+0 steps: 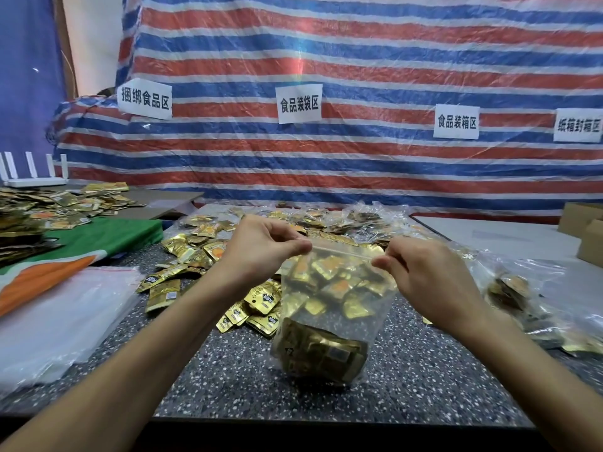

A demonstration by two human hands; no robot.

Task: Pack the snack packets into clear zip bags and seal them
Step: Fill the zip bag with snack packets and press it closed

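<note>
A clear zip bag [329, 308], filled with gold snack packets [326, 350], is shown held upright over the middle of the worktop [228, 380], near its front edge; whether its base touches the surface cannot be told. The zip strip [342, 252] is stretched level between the two hands: its left end is pinched by the left hand [261, 246] and its right end by the right hand [424, 275], thumb against curled fingers in each case. The seal is judged not yet pressed shut along its length. For a sound closure the strip is best held taut, the packets shaken below the track, trapped air eased out, and the pinch run from one end to the other. Loose packets [192, 252] are heaped behind, towards the far edge; empty bags [62, 308] are stacked at the left edge and filled bags [522, 295] lie at the right edge
</note>
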